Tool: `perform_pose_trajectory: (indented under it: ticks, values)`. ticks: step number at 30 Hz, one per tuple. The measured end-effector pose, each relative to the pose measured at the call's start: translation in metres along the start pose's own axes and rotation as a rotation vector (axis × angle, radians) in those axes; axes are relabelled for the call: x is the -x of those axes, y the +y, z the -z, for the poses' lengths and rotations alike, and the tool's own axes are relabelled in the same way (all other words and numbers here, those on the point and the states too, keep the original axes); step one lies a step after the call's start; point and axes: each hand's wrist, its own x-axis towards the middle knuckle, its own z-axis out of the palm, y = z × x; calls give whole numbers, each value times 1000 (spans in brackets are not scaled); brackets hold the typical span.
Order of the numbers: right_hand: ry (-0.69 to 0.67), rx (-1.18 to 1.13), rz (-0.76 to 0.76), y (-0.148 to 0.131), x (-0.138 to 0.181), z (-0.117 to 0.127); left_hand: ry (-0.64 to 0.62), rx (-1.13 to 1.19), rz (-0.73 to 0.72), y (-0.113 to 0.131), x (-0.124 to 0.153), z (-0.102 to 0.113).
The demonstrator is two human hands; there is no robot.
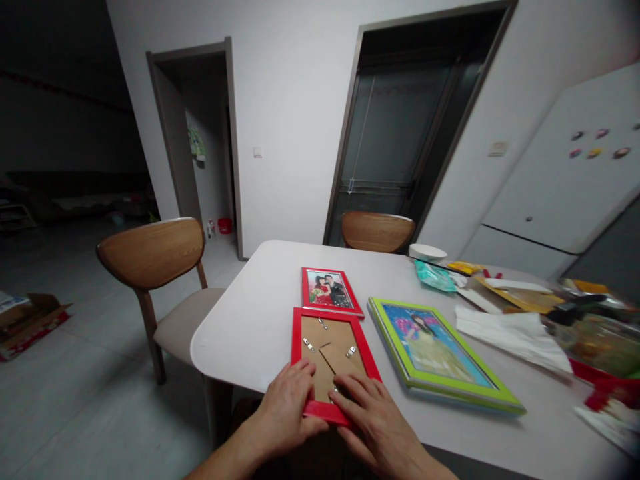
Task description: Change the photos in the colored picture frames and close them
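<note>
A red picture frame (296, 340) lies face down at the table's near edge, its brown backboard (337, 339) held by small metal clips and showing a dark slot in the middle. My left hand (287, 403) grips the lower left corner, fingers over the side and thumb along the bottom rim. At the lower right, my right hand (375, 417) holds the same frame, with fingertips at the bottom clip, which is partly hidden. Just beyond lies a second red frame (330, 292), face up with a photo of a couple. Green frames (445, 357) are stacked to the right.
The white table (235, 320) carries white paper (515, 337), a teal plastic bag (434, 275), a white bowl (427, 252) and assorted packaging on its right side. Wooden chairs stand at the left (155, 253) and far side (377, 231).
</note>
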Motion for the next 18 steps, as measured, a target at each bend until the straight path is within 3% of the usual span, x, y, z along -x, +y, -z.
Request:
perform_pose_trajectory:
  ticks: [6, 13, 16, 18]
  values:
    - [-93, -90, -20, -6, -9, 16, -5, 3, 3, -1, 0, 1]
    - [-98, -150, -22, -7, -9, 25, -23, 28, 5, -3, -3, 6]
    - [-57, -165, -34, 3, -12, 21, -12, 39, 3, -7, -4, 5]
    - [20, -128, -126, 13, -19, 16, 0, 47, 1, -10, -6, 3]
